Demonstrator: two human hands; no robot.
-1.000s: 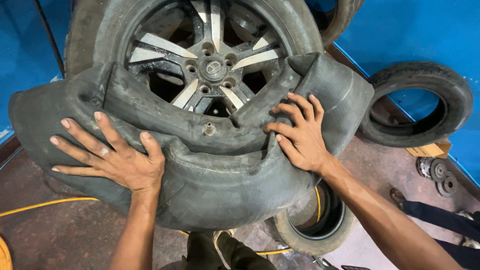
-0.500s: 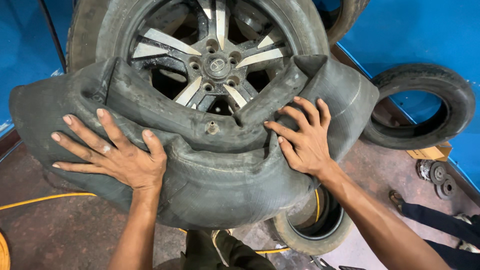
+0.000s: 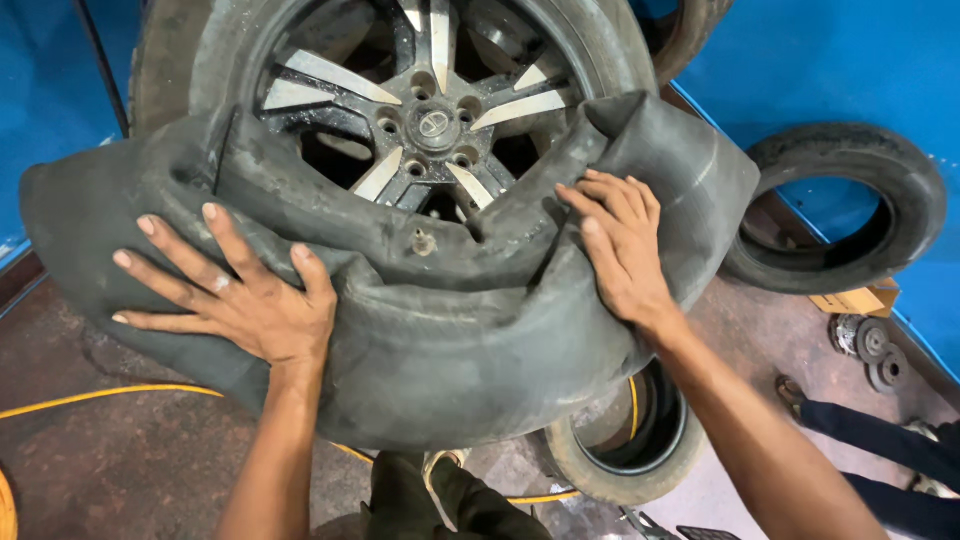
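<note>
Both of my hands have crept a little along the rubber since a moment ago, the right one sliding up toward the fold by the rim while the left stays spread lower down. Biggest thing before me is the wheel point(image 3: 420, 110), a worn tyre on a silver spoked alloy rim, standing upright against the blue wall point(image 3: 830, 70). Draped over its lower half is the black inner tube point(image 3: 450, 350), limp and creased, its small valve stem point(image 3: 424, 242) poking out just under the hub. My left hand point(image 3: 240, 305) lies flat on the tube's left side, fingers apart and pressing, gripping nothing. My right hand point(image 3: 620, 255) rests on the tube's upper right fold, fingers point(image 3: 600, 195) close together and bent over the crease (pressing on it rather than clamped round it). Well off to the right a spare tyre point(image 3: 850, 210) leans at the wall, and another tyre point(image 3: 620, 450) lies flat on the stained floor point(image 3: 120, 470) below the tube. Thin yellow hose point(image 3: 90, 398) runs across the floor at left.
</note>
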